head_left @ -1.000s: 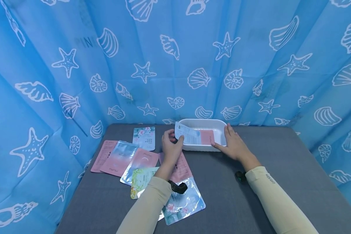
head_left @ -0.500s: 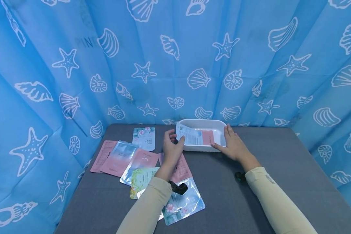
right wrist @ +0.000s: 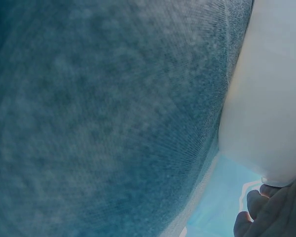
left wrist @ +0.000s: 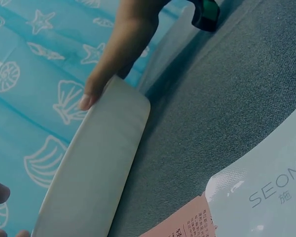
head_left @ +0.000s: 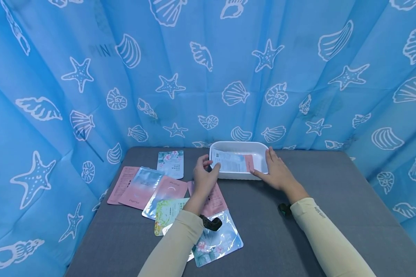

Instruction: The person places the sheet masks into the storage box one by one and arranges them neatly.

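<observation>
A white plastic tray (head_left: 239,176) stands at the table's back edge. Inside it lies a pale blue sheet mask packet (head_left: 230,161) with small print, overlapping a pink packet (head_left: 249,163) whose right end shows. My left hand (head_left: 205,175) is at the tray's left end, thumb by the front corner and fingers loosely bent, with nothing between them. At the right end, my right hand (head_left: 280,175) rests on the tray, fingers straight along the side and thumb at the front rim. The left wrist view shows the right thumb over the rim of the tray (left wrist: 96,158).
More sheet mask packets lie left and in front of the tray: a floral one (head_left: 170,164), pink ones (head_left: 138,190), a green one (head_left: 168,215) and a silvery blue one (head_left: 220,240). Some overlap. A blue shell-print curtain (head_left: 208,77) hangs behind the grey table (head_left: 263,238).
The pale blue packet's raised left end has come down into the tray, and my left hand has let go of it, shifting slightly right. My right hand has stayed put.
</observation>
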Motion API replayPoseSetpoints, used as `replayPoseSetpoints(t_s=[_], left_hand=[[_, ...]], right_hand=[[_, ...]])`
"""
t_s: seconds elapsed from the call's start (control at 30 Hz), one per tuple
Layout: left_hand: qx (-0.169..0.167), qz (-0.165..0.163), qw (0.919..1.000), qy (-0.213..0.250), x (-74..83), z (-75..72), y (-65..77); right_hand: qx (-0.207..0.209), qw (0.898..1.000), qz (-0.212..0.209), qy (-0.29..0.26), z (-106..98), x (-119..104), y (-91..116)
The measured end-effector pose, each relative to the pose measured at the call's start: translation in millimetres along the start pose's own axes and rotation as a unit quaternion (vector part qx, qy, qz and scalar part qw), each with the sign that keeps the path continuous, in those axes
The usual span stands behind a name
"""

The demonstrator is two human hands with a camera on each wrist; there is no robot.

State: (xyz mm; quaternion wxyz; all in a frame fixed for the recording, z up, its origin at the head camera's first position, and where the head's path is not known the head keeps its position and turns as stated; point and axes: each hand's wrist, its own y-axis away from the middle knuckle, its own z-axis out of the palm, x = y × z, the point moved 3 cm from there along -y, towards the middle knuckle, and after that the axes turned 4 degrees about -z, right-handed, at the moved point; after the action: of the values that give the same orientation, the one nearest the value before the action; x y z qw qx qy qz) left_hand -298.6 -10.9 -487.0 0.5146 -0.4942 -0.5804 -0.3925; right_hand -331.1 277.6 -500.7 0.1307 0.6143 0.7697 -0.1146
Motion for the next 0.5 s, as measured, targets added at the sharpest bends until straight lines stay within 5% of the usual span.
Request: replayPoseSetpoints(t_s=[0.5], left_hand=[[-0.016, 0.010, 0.9998, 0.008, -11.3, -18.9, -0.4]], right_hand=[[0.003, 1.000, 0.002, 0.008, -1, -1, 0]])
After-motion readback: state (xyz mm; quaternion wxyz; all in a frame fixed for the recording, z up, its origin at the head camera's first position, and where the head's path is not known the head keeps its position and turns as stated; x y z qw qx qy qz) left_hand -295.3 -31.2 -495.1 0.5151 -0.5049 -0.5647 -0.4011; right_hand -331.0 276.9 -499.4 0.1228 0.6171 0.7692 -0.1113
